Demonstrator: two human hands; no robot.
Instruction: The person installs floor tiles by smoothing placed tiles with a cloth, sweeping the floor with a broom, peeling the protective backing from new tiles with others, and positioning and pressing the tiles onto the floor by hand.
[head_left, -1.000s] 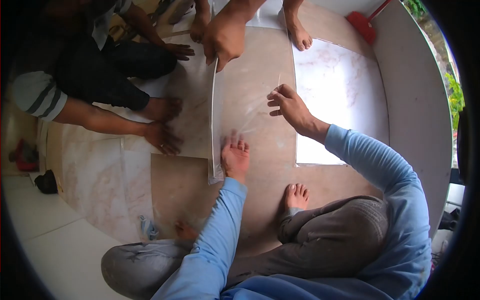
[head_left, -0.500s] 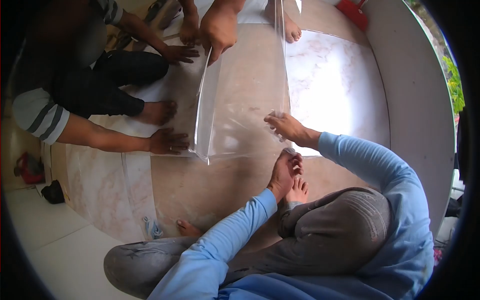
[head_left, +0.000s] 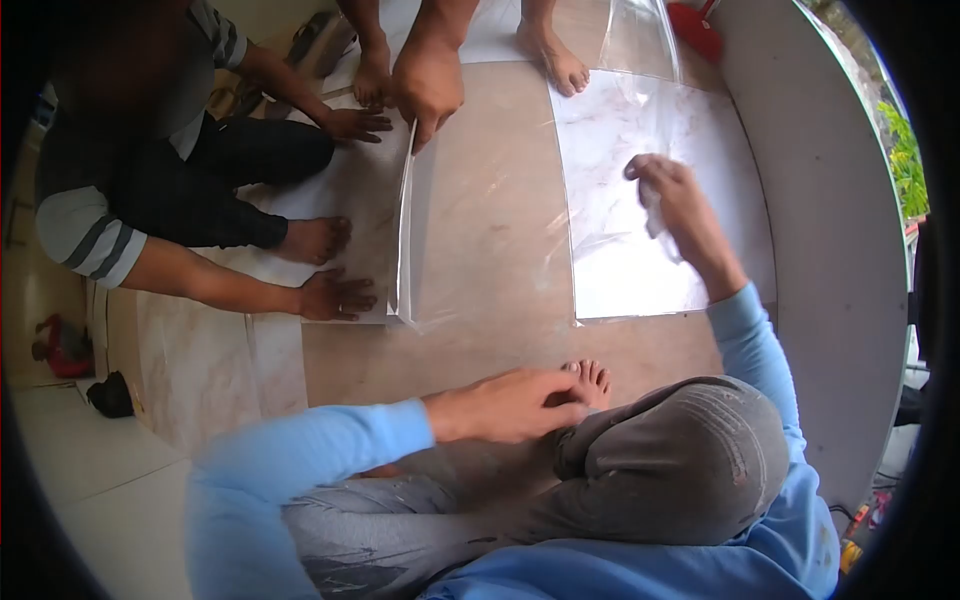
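My right hand (head_left: 683,205) is raised over a glossy white marble-patterned sheet (head_left: 640,275) on the floor. Its fingers are closed on thin clear plastic film (head_left: 662,115), which stretches up toward the far side. My left hand (head_left: 505,405) hovers by my bent knee, close to my bare foot (head_left: 592,378). Nothing shows in it, and its thumb stands apart from the fingers. In front, another person's hand (head_left: 430,90) grips the raised edge of a sheet (head_left: 403,230). A seated co-worker's two hands (head_left: 338,295) press flat on the sheet at the left.
A grey wall panel (head_left: 820,250) borders the right side. A red dustpan-like object (head_left: 695,30) lies at the far right corner. Marble-patterned strips (head_left: 195,350) cover the floor at left, near a dark object (head_left: 110,395). Other people's bare feet (head_left: 560,65) stand at the far side.
My right hand has moved up and right, pulling the clear film away over the right-hand sheet. My left hand has left the film and drawn back toward my knee.
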